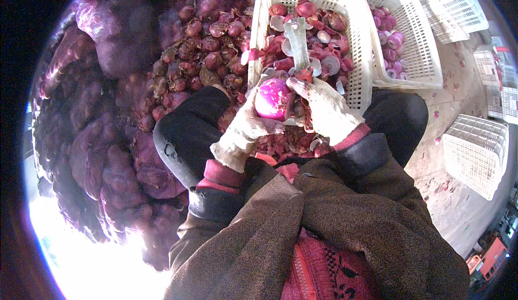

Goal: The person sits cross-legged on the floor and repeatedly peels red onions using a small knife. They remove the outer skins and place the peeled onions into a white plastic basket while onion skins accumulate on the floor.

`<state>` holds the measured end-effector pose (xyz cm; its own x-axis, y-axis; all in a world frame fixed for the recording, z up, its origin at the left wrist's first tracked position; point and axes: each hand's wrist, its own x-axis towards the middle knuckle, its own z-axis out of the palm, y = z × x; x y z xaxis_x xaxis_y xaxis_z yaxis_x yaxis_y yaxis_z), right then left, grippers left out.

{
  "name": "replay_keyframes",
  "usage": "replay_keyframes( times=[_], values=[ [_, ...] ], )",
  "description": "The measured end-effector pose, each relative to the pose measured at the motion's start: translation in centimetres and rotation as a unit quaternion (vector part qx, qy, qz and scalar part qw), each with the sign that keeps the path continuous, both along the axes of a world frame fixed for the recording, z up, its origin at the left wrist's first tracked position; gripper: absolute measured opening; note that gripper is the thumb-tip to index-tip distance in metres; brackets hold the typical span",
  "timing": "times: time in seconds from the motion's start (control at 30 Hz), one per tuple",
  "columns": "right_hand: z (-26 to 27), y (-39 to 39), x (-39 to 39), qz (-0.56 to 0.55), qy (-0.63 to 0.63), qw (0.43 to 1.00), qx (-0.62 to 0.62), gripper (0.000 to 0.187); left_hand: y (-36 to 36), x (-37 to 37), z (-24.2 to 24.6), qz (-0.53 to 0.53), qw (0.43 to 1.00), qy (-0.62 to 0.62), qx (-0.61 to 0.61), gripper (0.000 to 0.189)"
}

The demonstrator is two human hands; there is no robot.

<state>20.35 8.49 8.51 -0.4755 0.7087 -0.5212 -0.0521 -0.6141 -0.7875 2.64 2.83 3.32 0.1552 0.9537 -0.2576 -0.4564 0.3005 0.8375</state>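
In my gloved left hand (245, 128) rests a peeled, bright purple-red onion (273, 99). My right hand (327, 105), also in a pale knit glove, is closed around the red handle of a knife (297, 43). Its broad blade points away from me, above the basket, and the thumb side of that hand is close against the onion. Beneath both hands stands a white plastic basket (255, 28) holding onion skins, cut-off ends and a few whole onions. My right fingers hide most of the knife's handle.
To the left, unpeeled onions (212, 45) lie in a heap beside filled mesh sacks (125, 170). A second white basket (417, 53) at the right holds peeled onions (392, 45). Another crate (477, 154) stands on the floor farther right. Loose skins (279, 142) lie between my legs.
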Motion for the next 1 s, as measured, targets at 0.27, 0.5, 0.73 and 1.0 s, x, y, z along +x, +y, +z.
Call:
replay_keyframes(
  times=[0.27,0.5,0.73,1.0],
  values=[
    [1.4,-1.8,0.5,0.023,-0.070,0.997,-0.013,0.032,-0.6,0.9,0.7,0.057,0.995,-0.085,0.022,0.105],
    [2.8,-4.2,2.1,0.063,-0.319,0.830,0.453,0.019,-0.9,0.1,1.1,0.048,0.995,-0.066,0.066,0.087],
    [2.8,-5.0,3.0,0.194,-0.413,0.672,0.583,0.025,-1.5,-0.6,-0.6,0.055,0.982,-0.124,0.135,0.080],
    [2.2,-4.8,3.3,0.164,-0.456,0.714,0.506,0.020,-2.4,-0.5,2.4,0.067,0.990,-0.066,0.108,0.086]
  ],
)
